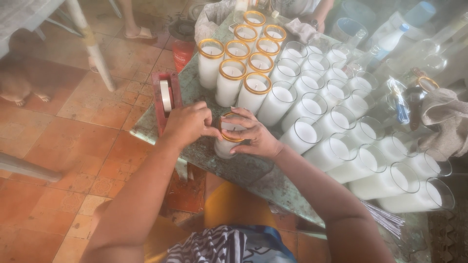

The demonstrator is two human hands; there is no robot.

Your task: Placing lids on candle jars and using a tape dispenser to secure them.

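Holding: both hands, left hand (187, 124) and right hand (253, 136), fingers clamped on white wax-filled glass candle jar (225, 146), frame centre.
Handling: likely heavy, fragile, slick; grip the sides.

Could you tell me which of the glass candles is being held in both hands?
The gold-rimmed candle at the table's near edge, apart from the rows; the left hand and right hand grip it.

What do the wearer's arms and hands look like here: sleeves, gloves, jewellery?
Both arms are bare from hand to upper arm: no sleeves in view. The left hand and right hand wear no gloves; no rings, watch or bracelet can be made out. A black-and-white patterned garment shows at the bottom edge.
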